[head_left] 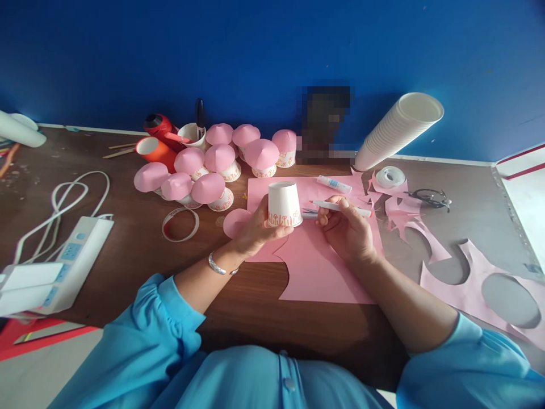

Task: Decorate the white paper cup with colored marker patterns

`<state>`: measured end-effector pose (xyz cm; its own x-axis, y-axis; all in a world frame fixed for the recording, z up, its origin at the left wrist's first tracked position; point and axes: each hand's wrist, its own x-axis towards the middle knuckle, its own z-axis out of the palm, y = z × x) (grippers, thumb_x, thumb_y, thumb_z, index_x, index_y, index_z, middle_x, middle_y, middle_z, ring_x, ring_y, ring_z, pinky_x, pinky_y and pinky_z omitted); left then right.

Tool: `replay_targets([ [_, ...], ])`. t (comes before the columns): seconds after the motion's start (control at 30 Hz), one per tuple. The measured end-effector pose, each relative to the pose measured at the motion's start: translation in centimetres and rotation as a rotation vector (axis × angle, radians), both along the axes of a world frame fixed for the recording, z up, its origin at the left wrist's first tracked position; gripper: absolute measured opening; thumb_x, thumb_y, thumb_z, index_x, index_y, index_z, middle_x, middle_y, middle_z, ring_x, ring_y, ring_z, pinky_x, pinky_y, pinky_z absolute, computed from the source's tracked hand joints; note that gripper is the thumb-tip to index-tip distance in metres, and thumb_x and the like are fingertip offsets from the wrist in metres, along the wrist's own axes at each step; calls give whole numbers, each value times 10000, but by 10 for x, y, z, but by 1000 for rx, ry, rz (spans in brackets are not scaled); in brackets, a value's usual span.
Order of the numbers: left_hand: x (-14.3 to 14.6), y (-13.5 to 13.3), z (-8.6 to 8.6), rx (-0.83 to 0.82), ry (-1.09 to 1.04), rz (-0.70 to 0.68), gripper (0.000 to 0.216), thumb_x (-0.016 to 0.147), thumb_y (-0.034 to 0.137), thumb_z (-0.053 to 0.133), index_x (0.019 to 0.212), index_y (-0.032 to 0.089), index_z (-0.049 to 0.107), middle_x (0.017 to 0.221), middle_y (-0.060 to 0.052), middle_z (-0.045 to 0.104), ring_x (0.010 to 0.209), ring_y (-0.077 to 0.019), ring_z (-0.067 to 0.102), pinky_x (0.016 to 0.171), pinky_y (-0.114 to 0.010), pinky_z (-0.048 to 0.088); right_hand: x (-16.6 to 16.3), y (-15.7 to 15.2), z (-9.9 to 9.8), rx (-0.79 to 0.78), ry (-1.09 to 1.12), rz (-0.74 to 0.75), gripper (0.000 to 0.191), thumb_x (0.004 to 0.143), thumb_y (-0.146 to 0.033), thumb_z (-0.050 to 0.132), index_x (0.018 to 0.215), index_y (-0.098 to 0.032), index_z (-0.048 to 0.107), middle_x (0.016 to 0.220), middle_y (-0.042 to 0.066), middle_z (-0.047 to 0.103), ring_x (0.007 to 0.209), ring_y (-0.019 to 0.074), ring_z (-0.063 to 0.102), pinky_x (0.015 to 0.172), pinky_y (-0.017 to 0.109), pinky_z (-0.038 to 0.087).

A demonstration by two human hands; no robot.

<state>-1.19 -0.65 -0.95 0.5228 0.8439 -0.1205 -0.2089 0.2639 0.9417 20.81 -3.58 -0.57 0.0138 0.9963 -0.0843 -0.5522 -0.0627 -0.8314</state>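
Note:
My left hand [251, 230] is closed around an upside-down white paper cup [284, 203] with orange marks round its rim, standing on a pink paper sheet [317, 267]. My right hand [347, 227] grips a white marker pen [340, 208], its tip pointing left toward the cup's lower edge. A pink paper circle [235, 222] lies just left of my left hand. A silver bracelet [218, 266] sits on my left wrist.
Several cups capped with pink paper cones [208, 165] cluster behind. A glue tube [334, 183], tape roll [390, 176], scissors [429, 197], a stack of white cups [398, 130], pink offcuts [477, 278], a clear ring [180, 224], a power strip [63, 267] and an orange cup [154, 151] lie around.

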Motion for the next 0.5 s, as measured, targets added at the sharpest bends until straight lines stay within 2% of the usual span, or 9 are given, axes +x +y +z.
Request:
replay_targets([
  [0.23, 1, 0, -1, 22, 18, 14, 620, 741, 358, 894, 1242, 250, 545, 1107, -28, 640, 1030, -202, 596, 884, -349, 505, 0, 0, -2, 9, -20, 3, 290, 909, -487, 728, 783, -228, 692, 651, -9, 637, 622, 139, 547, 671, 287, 473],
  [0.5, 1, -1, 2, -29, 14, -26, 637, 759, 374, 883, 1294, 253, 559, 1275, -80, 655, 1187, -266, 606, 998, -443, 509, -1, 1, 1, 23, -29, 2, 307, 886, -516, 745, 780, -232, 693, 650, -10, 627, 612, 143, 545, 659, 298, 472],
])
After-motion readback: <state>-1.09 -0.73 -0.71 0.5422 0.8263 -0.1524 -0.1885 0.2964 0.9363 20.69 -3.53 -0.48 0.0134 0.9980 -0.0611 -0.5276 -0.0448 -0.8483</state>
